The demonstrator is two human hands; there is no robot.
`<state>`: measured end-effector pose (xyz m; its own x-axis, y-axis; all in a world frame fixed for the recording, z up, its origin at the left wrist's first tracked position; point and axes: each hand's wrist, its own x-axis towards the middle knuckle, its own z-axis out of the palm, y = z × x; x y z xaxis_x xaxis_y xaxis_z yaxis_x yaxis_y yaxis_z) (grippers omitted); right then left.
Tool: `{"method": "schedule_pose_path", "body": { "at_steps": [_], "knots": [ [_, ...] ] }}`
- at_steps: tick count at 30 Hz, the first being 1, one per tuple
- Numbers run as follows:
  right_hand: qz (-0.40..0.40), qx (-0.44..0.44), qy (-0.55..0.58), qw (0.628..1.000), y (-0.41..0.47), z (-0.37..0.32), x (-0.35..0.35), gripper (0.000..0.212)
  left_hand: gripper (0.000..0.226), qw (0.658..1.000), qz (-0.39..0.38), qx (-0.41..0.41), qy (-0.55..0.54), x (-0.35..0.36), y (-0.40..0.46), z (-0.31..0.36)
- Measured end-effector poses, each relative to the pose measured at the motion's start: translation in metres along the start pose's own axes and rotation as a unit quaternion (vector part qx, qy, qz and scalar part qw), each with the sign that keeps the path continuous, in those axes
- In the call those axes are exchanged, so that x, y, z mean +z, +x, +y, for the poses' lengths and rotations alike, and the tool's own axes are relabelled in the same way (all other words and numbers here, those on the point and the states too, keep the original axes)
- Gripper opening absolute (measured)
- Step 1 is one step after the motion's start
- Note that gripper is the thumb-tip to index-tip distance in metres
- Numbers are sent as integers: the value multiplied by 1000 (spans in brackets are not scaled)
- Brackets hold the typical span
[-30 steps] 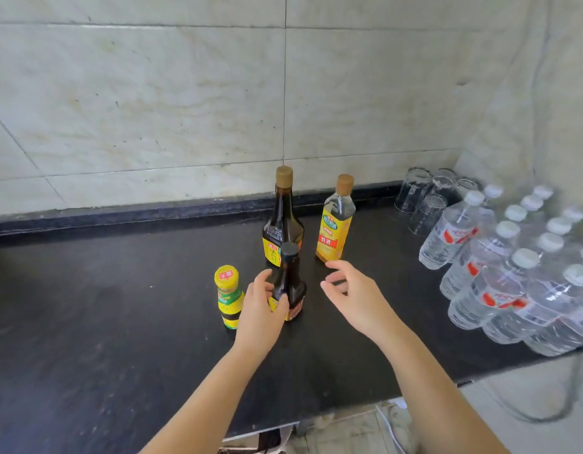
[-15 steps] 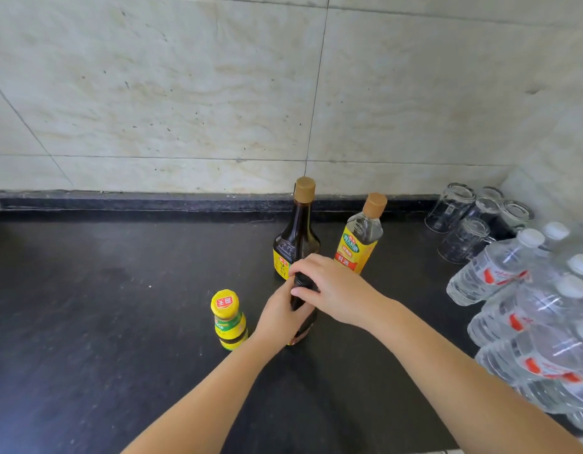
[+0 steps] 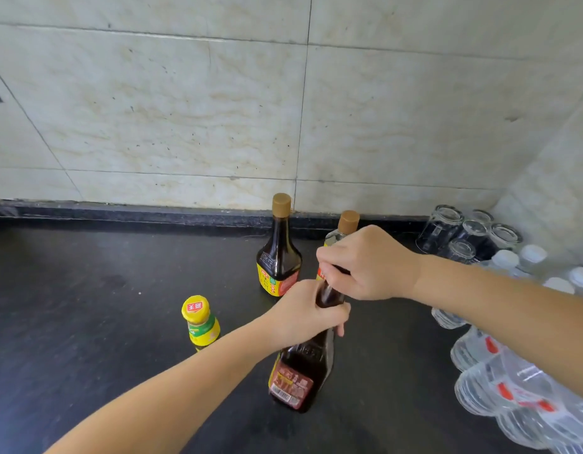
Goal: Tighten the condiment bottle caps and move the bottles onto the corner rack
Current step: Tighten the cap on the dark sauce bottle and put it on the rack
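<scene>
Black stone countertop [image 3: 87,322] runs below a pale tiled wall [image 3: 185,109]. Clear water bottles [image 3: 513,381] crowd its right side, upturned glasses [image 3: 460,231] behind them. Nearest the camera, a dark sauce bottle [image 3: 303,368] is gripped at the neck by the left hand [image 3: 303,316]; the right hand [image 3: 365,262] is closed over its top, the cap probably underneath. A tall dark bottle [image 3: 278,253], a clear bottle [image 3: 344,229] and a small yellow-capped bottle [image 3: 200,321] stand upright nearby.

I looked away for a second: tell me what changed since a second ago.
The right hand moved in and closed over the cap of the small dark bottle; the left hand wrapped fully around its neck. The yellow-capped jar and the tall dark bottle stayed put.
</scene>
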<state>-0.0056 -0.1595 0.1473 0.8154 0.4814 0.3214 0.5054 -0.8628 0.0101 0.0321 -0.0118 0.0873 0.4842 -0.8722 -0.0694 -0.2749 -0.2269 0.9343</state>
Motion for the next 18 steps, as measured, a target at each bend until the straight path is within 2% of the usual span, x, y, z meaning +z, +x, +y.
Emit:
{"method": "schedule_pose_path", "body": {
  "at_steps": [2, 4, 5, 7, 10, 12, 14, 16, 18],
  "knots": [
    [-28, 89, 3, 996, -4, -3, 12, 36, 17, 998, 57, -18, 21, 11, 2, -5],
    [-101, 221, -5, 970, -7, -10, 27, 39, 12, 992, 105, -53, 43, 23, 6, -15],
    [-138, 284, -5, 949, -7, -14, 32, 39, 14, 990, 114, -72, 50, 29, 8, -19],
    [-178, 321, 4, 930, -8, -17, 34, 41, 13, 990, 90, -102, 47, 33, 8, -22],
    [-131, 216, 56, 966, -16, -13, 8, 43, 16, 998, -7, -67, 19, 18, 6, -7],
    [-52, 57, 51, 996, -19, -10, -16, 41, 24, 996, -80, -22, 13, 3, 2, 14],
    [6, -72, 24, 997, -22, -7, -32, 41, 27, 992, -125, 15, 11, -5, 0, 31],
    [19, -112, 5, 994, -20, -4, -36, 41, 30, 989, -141, 32, 10, -4, -2, 40],
    [6, -83, 3, 997, -17, -3, -34, 41, 30, 991, -129, 24, 4, -1, -4, 40]
  ]
}}
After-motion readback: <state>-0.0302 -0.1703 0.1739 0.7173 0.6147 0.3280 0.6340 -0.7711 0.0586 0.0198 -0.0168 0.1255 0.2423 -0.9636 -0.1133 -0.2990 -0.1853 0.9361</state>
